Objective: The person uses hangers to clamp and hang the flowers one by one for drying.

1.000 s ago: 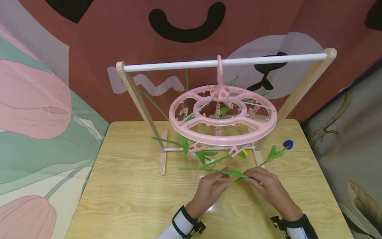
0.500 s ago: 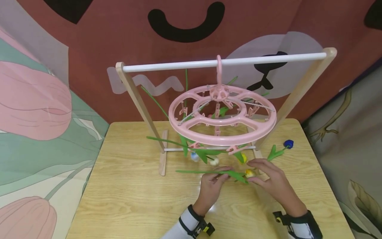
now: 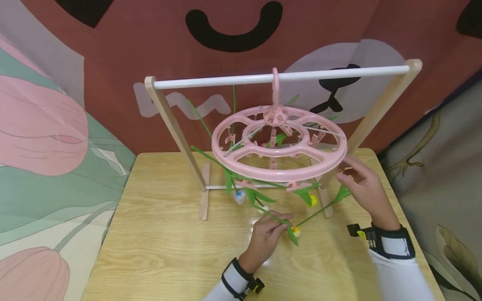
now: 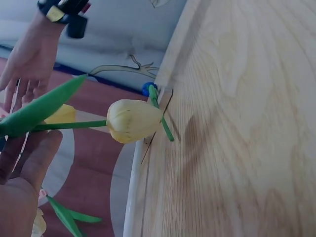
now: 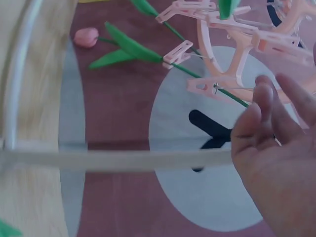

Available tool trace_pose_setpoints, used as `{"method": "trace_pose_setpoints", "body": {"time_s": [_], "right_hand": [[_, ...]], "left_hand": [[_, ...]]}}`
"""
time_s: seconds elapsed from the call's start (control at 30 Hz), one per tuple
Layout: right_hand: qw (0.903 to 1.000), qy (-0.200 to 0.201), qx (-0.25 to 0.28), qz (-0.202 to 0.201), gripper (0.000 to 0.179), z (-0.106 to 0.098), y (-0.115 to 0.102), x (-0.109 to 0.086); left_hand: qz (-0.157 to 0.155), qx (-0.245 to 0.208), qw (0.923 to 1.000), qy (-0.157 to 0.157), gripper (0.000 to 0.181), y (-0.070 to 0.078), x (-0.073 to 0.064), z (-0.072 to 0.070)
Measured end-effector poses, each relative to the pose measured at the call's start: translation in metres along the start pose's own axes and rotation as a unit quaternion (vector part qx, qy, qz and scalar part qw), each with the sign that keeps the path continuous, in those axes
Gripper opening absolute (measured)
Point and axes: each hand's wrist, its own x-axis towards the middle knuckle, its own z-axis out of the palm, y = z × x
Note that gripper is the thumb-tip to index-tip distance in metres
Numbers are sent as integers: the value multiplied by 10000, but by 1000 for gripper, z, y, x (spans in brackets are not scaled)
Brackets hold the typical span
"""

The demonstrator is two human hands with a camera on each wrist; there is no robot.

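My left hand (image 3: 265, 236) holds an artificial tulip by its green stem, below the hanger's front. The tulip's pale yellow bloom (image 4: 133, 121) points away from the fingers in the left wrist view. My right hand (image 3: 365, 192) is raised at the right edge of a round pink clip hanger (image 3: 278, 173), fingers bent, with nothing visible between them. A pink clip (image 5: 202, 86) hangs beside its fingertips in the right wrist view. Several tulips hang upside down in the clips, among them a pink one (image 5: 86, 37), a light blue one (image 3: 239, 196) and a yellow one (image 3: 312, 200).
The hanger hooks over the white rod (image 3: 211, 82) of a wooden stand on the table (image 3: 158, 251). A blue tulip lies on the table to the right, its leaf (image 3: 342, 193) visible and its bloom behind my right hand in the head view. A patterned cloth (image 3: 113, 104) stands behind.
My right hand has left the tulip and moved up and right to the hanger's edge. My left hand keeps the tulip, whose bloom now tips lower. The hanging flowers have swung slightly.
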Motion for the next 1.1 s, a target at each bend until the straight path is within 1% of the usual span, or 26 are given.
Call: {"method": "trace_pose_setpoints", "body": {"time_s": [0.07, 0.13, 0.2, 0.23, 0.3, 0.4, 0.47, 0.6, 0.67, 0.73, 0.83, 0.97, 1.1], "right_hand": [[9996, -220, 144, 117, 51, 0, 2, 9], [9986, -387, 309, 199, 50, 0, 3, 16], [9974, -479, 482, 249, 49, 0, 3, 20], [9972, -482, 490, 300, 48, 0, 2, 22], [9950, -472, 793, 378, 45, 0, 0, 24], [9912, -376, 1177, 476, 41, 2, -5, 27], [9875, -318, 1451, 525, 39, 2, -7, 28], [9859, -237, 1515, 668, 34, 6, -11, 27], [9827, -231, 1682, 741, 36, 8, -13, 25], [9775, -268, 1953, 755, 41, 10, -15, 22], [9703, -364, 2281, 715, 49, 14, -16, 18], [9718, -548, 2201, 647, 50, 19, -18, 12], [9636, -807, 2493, 531, 55, 21, -21, 6]], "left_hand": [[67, 70, 9999, -129, 11, -1, -2, -1], [103, 55, 9995, -309, 9, -3, -5, -1], [46, -63, 9988, -478, 9, -7, -9, -1], [24, -49, 9985, -553, 9, -10, -11, 0], [-33, -40, 9976, -696, 9, -14, -14, 0], [-91, 89, 9965, -831, 8, -19, -17, 0], [-47, 197, 9960, -871, 10, -20, -16, -1], [1, 235, 9961, -846, 9, -20, -13, -3], [11, 209, 9962, -845, 10, -19, -12, -4], [30, 164, 9962, -858, 11, -18, -11, -4], [62, 115, 9959, -890, 14, -17, -11, -4], [17, 42, 9960, -891, 19, -16, -13, -4], [-85, 46, 9962, -869, 23, -15, -14, -4]]}}
